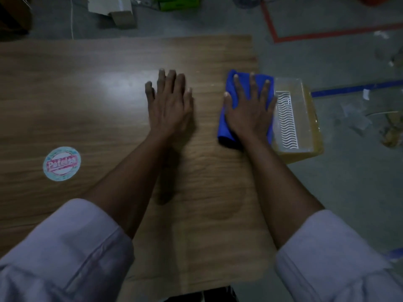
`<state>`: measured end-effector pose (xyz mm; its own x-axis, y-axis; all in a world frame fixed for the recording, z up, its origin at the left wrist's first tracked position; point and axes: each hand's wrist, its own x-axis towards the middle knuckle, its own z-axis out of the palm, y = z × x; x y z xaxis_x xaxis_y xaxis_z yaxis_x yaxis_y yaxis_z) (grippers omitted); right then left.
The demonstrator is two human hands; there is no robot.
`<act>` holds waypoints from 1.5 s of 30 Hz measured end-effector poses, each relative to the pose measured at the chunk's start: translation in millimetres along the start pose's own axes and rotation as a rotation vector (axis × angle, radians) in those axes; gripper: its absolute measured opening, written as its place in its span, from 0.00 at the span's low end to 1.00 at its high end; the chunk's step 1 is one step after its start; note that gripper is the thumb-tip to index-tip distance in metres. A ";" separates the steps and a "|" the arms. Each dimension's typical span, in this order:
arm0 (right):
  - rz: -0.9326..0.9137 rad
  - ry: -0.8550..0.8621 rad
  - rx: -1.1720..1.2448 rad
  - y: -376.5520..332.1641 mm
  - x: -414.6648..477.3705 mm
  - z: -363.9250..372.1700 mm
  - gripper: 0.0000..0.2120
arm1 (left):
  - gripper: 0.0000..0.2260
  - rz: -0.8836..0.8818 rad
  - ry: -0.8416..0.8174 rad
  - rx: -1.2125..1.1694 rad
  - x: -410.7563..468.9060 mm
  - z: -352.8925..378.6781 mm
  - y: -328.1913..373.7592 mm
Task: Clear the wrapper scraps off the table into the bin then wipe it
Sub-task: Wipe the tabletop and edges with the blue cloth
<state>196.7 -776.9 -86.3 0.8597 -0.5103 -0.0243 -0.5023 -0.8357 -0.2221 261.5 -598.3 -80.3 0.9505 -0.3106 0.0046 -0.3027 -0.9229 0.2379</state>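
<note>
Wood-grain tabletop (87, 110), glare patch near the middle. Round sticker (62, 163) flat at left, pink lettering too blurred to read. Blue cloth (231, 88) folded by the right edge, pressed under the right hand (248, 114). Left hand (170, 105) flat, palm down, mid-table. Faint damp-looking mark nearer the front edge.
</note>
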 end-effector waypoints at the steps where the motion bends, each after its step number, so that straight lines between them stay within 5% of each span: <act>1: -0.052 0.006 -0.003 -15.0 4.5 3.0 0.29 | 0.27 -0.013 -0.002 -0.036 2.6 1.6 0.4; 7: -0.550 -0.110 -0.055 -48.0 -46.4 11.5 0.30 | 0.31 -0.065 0.044 -0.171 2.2 1.6 -7.9; 12: -0.312 -0.049 -0.063 34.7 -10.0 -9.9 0.30 | 0.31 -0.069 -0.015 -0.112 4.1 3.2 -1.8; 17: -0.084 -0.031 -0.019 -9.6 59.4 -1.7 0.30 | 0.32 -0.078 -0.009 -0.057 9.0 5.0 1.4; 21: -0.297 -0.056 -0.035 -65.2 50.6 12.6 0.29 | 0.32 -0.085 0.032 -0.041 10.9 5.8 -7.7; 25: -0.491 -0.100 -0.007 -43.2 5.7 3.1 0.29 | 0.31 -0.069 0.049 -0.042 9.6 5.2 -7.7; 30: -0.341 -0.069 -0.040 -1.5 20.7 -9.6 0.31 | 0.30 -0.067 0.029 -0.038 10.7 4.0 1.1; 36: -0.083 -0.047 0.005 -70.4 61.1 9.6 0.35 | 0.30 -0.085 0.051 -0.038 13.3 3.7 -4.8; 42: -0.489 -0.125 -0.015 -35.5 0.3 2.2 0.30 | 0.29 -0.079 0.055 -0.084 9.6 1.9 -6.1; 45: -0.464 -0.096 -0.042 13.1 -12.3 -8.0 0.31 | 0.29 -0.071 0.054 -0.079 9.0 1.1 -1.2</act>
<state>178.8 -783.2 -81.2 0.9978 -0.0621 -0.0220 -0.0652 -0.9794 -0.1909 270.3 -600.2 -81.7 0.9723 -0.2307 0.0368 -0.2304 -0.9207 0.3150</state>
